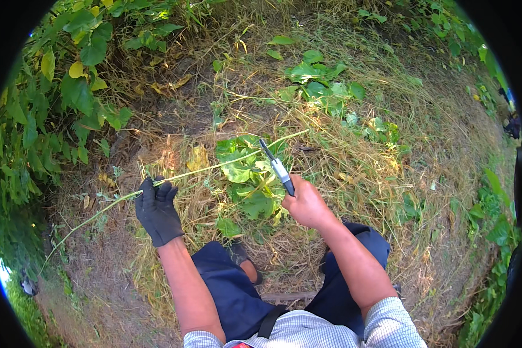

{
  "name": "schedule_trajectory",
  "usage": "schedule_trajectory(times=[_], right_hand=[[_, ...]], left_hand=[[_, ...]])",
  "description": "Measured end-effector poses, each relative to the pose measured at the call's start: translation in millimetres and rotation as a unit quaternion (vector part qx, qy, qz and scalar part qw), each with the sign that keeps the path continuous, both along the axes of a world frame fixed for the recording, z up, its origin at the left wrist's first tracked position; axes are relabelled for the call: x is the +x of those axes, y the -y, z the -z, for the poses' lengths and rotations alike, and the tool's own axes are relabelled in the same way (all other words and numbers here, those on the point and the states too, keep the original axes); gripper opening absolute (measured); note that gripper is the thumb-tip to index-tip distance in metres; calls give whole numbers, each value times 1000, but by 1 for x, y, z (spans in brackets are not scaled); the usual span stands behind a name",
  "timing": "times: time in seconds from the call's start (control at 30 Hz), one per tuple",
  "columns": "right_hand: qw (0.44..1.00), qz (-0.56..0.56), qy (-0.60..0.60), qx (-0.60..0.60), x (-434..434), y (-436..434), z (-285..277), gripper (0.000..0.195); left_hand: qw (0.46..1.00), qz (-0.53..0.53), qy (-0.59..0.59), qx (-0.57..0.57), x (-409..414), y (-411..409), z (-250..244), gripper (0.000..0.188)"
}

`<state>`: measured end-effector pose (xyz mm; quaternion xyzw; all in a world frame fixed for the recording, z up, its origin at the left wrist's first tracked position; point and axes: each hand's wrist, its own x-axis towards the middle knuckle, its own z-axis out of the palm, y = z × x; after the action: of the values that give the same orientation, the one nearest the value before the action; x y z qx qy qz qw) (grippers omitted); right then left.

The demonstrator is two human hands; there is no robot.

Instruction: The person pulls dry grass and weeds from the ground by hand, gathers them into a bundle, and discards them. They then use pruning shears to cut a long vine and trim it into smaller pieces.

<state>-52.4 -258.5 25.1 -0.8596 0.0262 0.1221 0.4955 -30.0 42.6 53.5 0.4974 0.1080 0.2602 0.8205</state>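
A long, thin green plant stem [213,167], bare of leaves, runs aslant in front of me. My left hand [158,212], in a dark glove, grips it between thumb and fingers. The stem's thin left part curves down toward the ground. My bare right hand [306,201] is closed around the dark handle of a pair of pruning shears [280,170] with a silvery body. Their dark blades lie across the stem right of its middle; whether they are closed on it I cannot tell. Below the stem, cut green leaves [254,191] lie heaped on the ground.
Dry grass [365,169] covers the ground. Another heap of green leaves [319,82] lies farther off. Leafy bushes [80,91] stand at the left, with more green plants [500,230] along the right edge. My knees [226,278] are bent below my arms.
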Motion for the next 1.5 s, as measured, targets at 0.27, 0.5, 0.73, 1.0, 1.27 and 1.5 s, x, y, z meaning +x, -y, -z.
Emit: schedule_trajectory(times=[0.27, 0.5, 0.73, 1.0, 1.27, 1.5], right_hand=[[988, 31, -73, 130, 4, 8, 6, 29], [885, 112, -172, 418, 8, 16, 15, 23], [886, 101, -193, 408, 8, 18, 9, 23], [995, 68, 73, 8, 6, 12, 11, 15], [961, -3, -126, 246, 5, 12, 11, 33], [948, -85, -128, 279, -1, 5, 4, 36]], left_hand=[[998, 30, -11, 45, -3, 17, -7, 21], [992, 119, 5, 43, -3, 24, -5, 19], [992, 111, 10, 56, -5, 25, -3, 20], [998, 43, 6, 37, -2, 11, -3, 23], [1000, 22, -12, -11, 2, 9, 0, 25], [996, 75, -26, -50, 5, 22, 4, 23]])
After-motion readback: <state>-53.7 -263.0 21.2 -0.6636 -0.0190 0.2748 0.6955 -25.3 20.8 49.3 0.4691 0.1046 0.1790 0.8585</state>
